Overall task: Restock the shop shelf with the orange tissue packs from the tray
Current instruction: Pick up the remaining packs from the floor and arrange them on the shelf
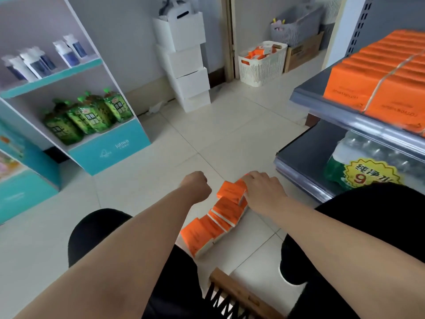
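the restocking looks well along but not finished. the upper metal shelf (345, 111) on the right already carries stocked packs (377, 72), orange ones standing in two rows side by side that run to the far end. each row seems to hold about ten, though they blur together too much for a sure count. what is left to shelve is a row of orange tissue packs (220, 217) lying tipped against one another on the floor (207, 134), near the person's knees and just left of the lower shelf. i make it five or six, the edges being hard to separate. the right hand (262, 187) lies over the far end of that row with its fingers curled down round the end pack, so it appears to have hold of it. the left hand (197, 184) hangs just to the left of the row, closed into a fist with nothing in it. a wooden frame (230, 293) at the near edge may be the tray, but i cannot tell. one white basket (262, 67) by the far doorway holds more orange packs.
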### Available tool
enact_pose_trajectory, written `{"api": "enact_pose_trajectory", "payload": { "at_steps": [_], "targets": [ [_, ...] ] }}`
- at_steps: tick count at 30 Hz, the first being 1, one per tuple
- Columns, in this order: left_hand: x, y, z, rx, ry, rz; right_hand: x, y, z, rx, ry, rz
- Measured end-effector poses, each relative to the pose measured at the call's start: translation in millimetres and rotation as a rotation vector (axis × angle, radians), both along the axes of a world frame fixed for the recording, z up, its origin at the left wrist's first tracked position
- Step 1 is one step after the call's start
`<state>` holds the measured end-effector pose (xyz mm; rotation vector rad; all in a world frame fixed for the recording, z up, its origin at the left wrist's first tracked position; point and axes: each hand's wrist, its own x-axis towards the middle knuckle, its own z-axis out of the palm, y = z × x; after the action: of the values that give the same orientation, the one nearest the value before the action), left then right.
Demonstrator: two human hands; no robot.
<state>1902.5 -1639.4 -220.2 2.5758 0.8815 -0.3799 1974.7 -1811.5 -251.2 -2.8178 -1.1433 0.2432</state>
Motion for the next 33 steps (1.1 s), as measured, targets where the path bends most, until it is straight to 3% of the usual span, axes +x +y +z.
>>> {"api": "enact_pose_trajectory", "payload": {
  "at_steps": [9, 13, 22, 28, 33],
  "targets": [
    [24.8, 32.9, -96.4, -0.060, 0.229, -0.006, 33.6, 0.5, -87.9, -0.210, 0.152, -0.097],
    [50.1, 42.0, -126.6, -0.102, 0.240, 0.046, 43.4, 29.7, -124.5, -0.248, 0.259, -0.119],
    [59.7, 59.7, -179.5, -0.126, 0.293, 0.123, 50.1, 97.3, -186.9, -0.122, 0.502, -0.294],
    [49.5, 81.5, -196.3, -0.140, 0.311, 0.212, 49.8, 98.6, -212.6, -0.155, 0.655, -0.477],
    [46.9, 83.9, -201.0, -0.130, 0.295, 0.210, 42.9, 103.0, -224.5, -0.103, 0.719, -0.510]
  ]
}}
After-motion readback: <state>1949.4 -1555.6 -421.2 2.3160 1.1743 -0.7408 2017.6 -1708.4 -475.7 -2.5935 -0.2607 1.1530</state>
